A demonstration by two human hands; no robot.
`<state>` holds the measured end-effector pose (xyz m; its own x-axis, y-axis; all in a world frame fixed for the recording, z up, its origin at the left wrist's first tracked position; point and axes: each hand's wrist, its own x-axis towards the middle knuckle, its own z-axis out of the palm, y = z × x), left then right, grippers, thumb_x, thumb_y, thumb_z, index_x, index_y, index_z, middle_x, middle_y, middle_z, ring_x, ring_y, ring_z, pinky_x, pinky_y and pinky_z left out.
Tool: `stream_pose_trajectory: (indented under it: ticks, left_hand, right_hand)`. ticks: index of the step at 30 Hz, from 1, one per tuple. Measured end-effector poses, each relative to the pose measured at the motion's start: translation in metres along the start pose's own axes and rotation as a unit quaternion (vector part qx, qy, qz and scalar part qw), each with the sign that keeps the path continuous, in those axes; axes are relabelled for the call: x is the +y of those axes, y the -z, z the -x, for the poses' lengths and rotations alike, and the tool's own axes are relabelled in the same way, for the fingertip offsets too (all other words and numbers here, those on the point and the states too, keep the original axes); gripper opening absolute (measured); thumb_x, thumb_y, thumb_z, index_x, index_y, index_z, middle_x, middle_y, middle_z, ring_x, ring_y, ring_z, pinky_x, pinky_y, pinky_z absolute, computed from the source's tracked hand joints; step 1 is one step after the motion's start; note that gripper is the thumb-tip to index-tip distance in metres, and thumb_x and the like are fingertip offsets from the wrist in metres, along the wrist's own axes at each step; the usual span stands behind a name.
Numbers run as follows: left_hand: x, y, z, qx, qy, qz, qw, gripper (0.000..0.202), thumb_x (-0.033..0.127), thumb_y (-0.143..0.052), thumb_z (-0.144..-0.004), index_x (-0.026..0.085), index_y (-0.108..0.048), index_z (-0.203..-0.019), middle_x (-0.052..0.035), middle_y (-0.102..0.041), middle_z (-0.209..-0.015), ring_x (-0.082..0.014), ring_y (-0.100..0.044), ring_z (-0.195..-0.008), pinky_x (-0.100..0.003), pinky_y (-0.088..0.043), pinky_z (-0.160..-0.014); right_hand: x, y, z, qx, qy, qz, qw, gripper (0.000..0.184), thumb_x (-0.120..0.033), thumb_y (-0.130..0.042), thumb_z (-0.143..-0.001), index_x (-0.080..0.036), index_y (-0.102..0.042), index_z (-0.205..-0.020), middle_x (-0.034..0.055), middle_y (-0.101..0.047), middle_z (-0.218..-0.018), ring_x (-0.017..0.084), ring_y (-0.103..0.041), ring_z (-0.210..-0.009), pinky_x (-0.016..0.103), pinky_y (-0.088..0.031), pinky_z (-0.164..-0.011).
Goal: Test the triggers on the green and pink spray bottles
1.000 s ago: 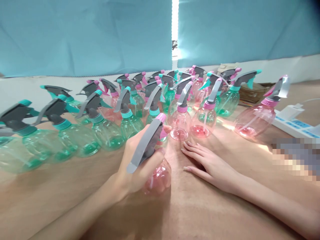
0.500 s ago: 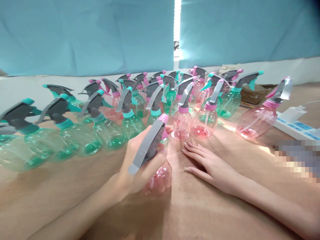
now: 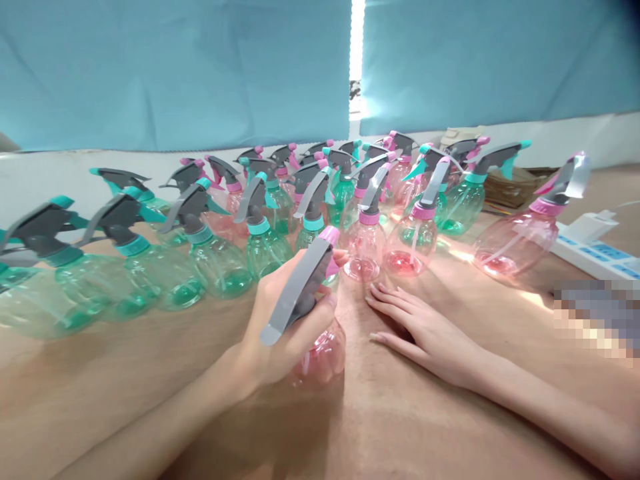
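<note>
My left hand [image 3: 277,320] is closed around the neck of a pink spray bottle [image 3: 320,350] that stands on the brown table [image 3: 400,427]. The bottle's grey trigger head [image 3: 297,287] sticks out over my fingers toward me. My right hand [image 3: 425,327] lies flat and open on the table just right of the bottle, fingers stretched toward the rows behind. It holds nothing.
Several green spray bottles [image 3: 217,257] and pink spray bottles [image 3: 410,240] with grey trigger heads crowd the table behind my hands. One pink bottle [image 3: 520,233] stands apart at the right. A white power strip [image 3: 595,257] lies at the far right. Blue curtains hang behind.
The view has shifted slightly; both hands and the held bottle stay in place.
</note>
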<state>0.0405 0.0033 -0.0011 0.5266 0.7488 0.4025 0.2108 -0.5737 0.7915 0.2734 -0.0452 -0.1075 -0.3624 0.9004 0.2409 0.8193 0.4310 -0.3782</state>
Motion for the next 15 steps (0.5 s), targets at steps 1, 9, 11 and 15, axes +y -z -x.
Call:
stream_pose_trajectory:
  ticks: [1,9,11,15]
  left_hand:
    - [0.0002,0.0001,0.0001,0.0,0.001,-0.001,1.0,0.026,0.016,-0.052,-0.076,0.022,-0.055,-0.101,0.0031,-0.049,-0.074,-0.0115,-0.038,-0.052,-0.027,-0.039,-0.054]
    - [-0.0012,-0.0016,-0.0001,0.029,-0.02,-0.044,0.998,0.016,0.014,-0.049,-0.074,0.023,-0.037,-0.07,0.004,-0.036,-0.068,-0.0133,-0.04,-0.059,-0.029,-0.034,-0.056]
    - [-0.0008,-0.0013,0.0,0.027,-0.016,-0.045,0.999,0.012,0.014,-0.047,-0.072,0.022,-0.039,-0.07,0.0037,-0.038,-0.069,-0.0136,-0.042,-0.06,-0.029,-0.034,-0.056]
    - [0.0013,0.0,0.0005,0.018,-0.01,-0.019,1.0,0.016,0.015,-0.046,-0.071,0.022,-0.052,-0.085,0.0045,-0.042,-0.068,-0.0121,-0.04,-0.055,-0.028,-0.035,-0.054]
  right_hand:
    - [-0.0001,-0.0001,0.0002,0.002,-0.001,-0.003,1.0,0.058,-0.051,-0.047,-0.095,-0.016,-0.048,-0.142,0.0118,-0.043,-0.149,0.029,-0.037,-0.139,0.053,-0.034,-0.113]
    - [-0.0004,0.0,-0.0005,-0.008,-0.001,0.014,1.0,0.06,-0.052,-0.044,-0.096,-0.012,-0.048,-0.141,0.0134,-0.043,-0.149,0.029,-0.038,-0.139,0.053,-0.035,-0.113]
    - [-0.0001,0.0,-0.0003,-0.013,0.001,0.024,1.0,0.061,-0.053,-0.042,-0.097,-0.011,-0.048,-0.141,0.0132,-0.043,-0.149,0.028,-0.037,-0.139,0.052,-0.035,-0.113]
    - [0.0007,-0.0003,0.0006,-0.012,0.002,0.037,0.999,0.061,-0.054,-0.04,-0.097,-0.011,-0.048,-0.14,0.0125,-0.043,-0.149,0.027,-0.038,-0.139,0.051,-0.035,-0.113]
